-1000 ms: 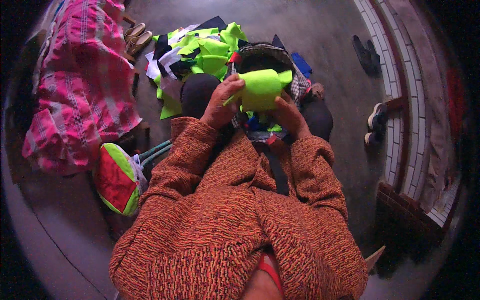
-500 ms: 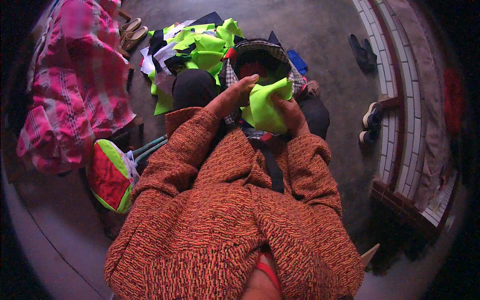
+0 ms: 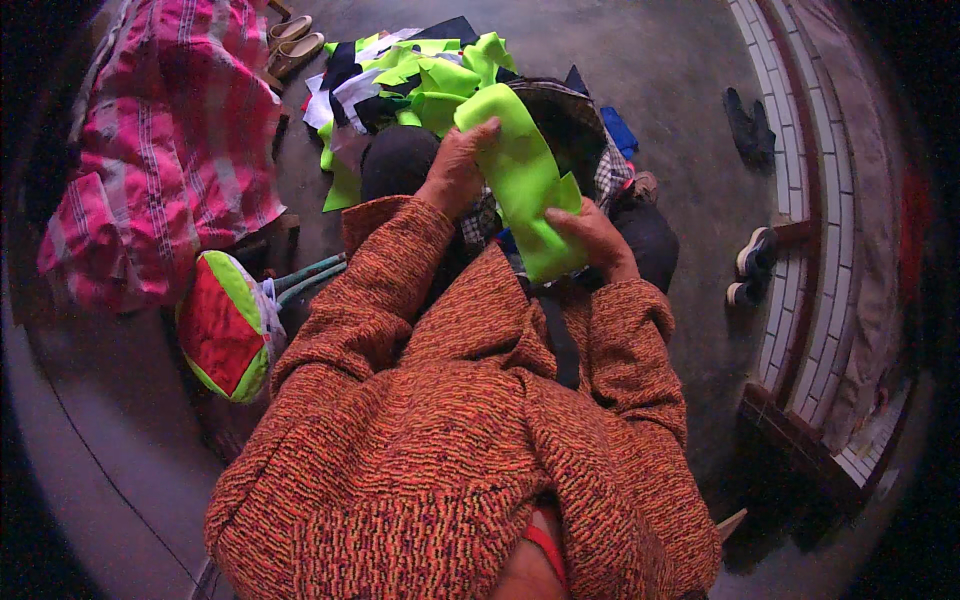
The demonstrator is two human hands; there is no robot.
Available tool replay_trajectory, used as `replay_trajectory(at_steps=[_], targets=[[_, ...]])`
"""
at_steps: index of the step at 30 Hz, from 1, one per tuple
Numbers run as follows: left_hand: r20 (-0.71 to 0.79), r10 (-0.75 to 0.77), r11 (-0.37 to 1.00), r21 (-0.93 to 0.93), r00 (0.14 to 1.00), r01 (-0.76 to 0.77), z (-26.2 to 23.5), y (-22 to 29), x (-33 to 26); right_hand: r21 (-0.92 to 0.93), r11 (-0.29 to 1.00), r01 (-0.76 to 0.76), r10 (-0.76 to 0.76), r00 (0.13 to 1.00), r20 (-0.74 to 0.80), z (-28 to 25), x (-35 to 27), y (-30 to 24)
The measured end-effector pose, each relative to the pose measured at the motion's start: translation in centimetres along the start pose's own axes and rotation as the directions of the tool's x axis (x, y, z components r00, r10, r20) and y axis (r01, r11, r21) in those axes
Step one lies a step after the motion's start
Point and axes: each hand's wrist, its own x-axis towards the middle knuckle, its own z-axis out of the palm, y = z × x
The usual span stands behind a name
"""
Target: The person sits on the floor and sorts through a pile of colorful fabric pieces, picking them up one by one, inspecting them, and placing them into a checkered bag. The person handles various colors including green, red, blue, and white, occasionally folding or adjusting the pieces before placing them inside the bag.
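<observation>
A neon-green piece of cloth point(image 3: 518, 165) is stretched out between my two hands above my lap. My left hand point(image 3: 460, 165) pinches its upper left edge. Lower down, my right hand point(image 3: 597, 240) grips the right side, where a small corner of the cloth stands up. Behind the cloth sits a checked fabric bag point(image 3: 612, 170) with a dark inside, partly hidden by the cloth. Beyond my left knee, a heap of fabric scraps point(image 3: 435, 75) in neon green, black and white lies on the floor.
At left, a pink checked cloth point(image 3: 170, 170) hangs over something, with tan shoes point(image 3: 295, 48) behind it. A red and green stuffed fabric piece point(image 3: 222, 325) is by my left elbow. Dark shoes point(image 3: 757, 252) stand beside a white-tiled step point(image 3: 835, 250) on the right. A blue scrap point(image 3: 619, 132) lies past the bag.
The green cloth, bunched and folded before, is now spread into a long strip. My left hand has moved up and slightly left, and my right hand has come down a little.
</observation>
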Motion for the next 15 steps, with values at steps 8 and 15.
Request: replay_trajectory(at_steps=[8, 15], targets=[[-0.233, 0.103, 0.992, -0.048, 0.967, -0.117, -1.9, -0.1, 1.4, 0.06, 0.994, 0.088, -0.064, 0.946, -0.316, -2.1, 0.6, 0.0], [-0.189, 0.211, 0.976, -0.016, 0.959, -0.218, -2.3, -0.5, 2.1, -0.183, 0.983, 0.012, -0.019, 0.999, -0.036, -2.0, 0.2, -0.4]])
